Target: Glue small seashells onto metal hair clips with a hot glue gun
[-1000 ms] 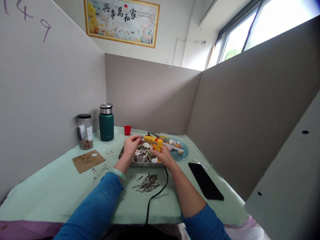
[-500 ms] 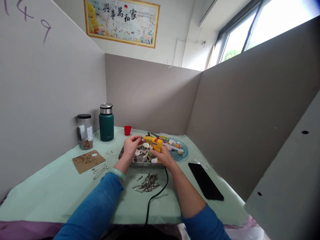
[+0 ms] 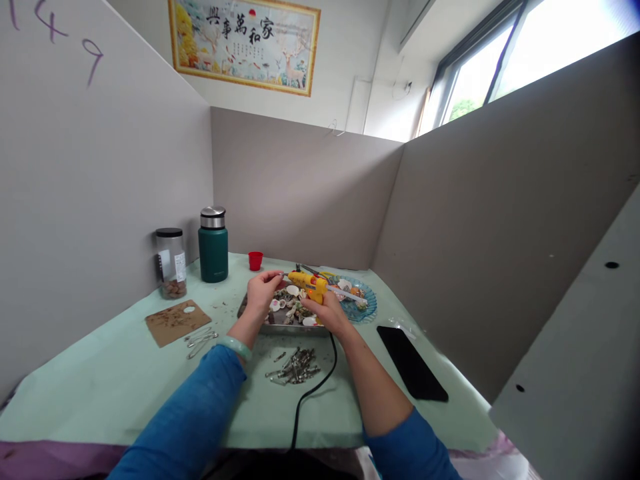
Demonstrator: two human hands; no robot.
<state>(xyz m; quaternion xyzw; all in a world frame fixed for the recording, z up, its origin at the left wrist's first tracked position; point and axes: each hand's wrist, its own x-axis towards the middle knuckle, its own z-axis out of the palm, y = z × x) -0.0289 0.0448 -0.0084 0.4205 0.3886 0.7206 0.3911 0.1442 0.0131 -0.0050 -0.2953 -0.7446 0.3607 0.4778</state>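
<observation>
My right hand (image 3: 327,311) is wrapped round the handle of a yellow glue gun (image 3: 309,285), whose nozzle points left and whose clear glue stick juts out to the right. At the nozzle tip, my left hand (image 3: 264,292) pinches something too small to make out. Both hands are above a metal tray (image 3: 287,329) of shells (image 3: 293,313). Nearer the front lies a pile of small metal clips (image 3: 299,366). A black cord (image 3: 313,392) runs from the tray's edge to the table's front edge.
Behind the tray at right is a blue plate (image 3: 371,308) with shells. A black phone (image 3: 413,363) lies right. At left are brown cardboard (image 3: 173,325), large pins (image 3: 201,340), a jar (image 3: 171,267), a green flask (image 3: 213,253) and a red cup (image 3: 255,261). Grey partitions (image 3: 305,193) surround the table.
The glue gun has shifted very slightly to the right. Both hands keep nearly the same pose.
</observation>
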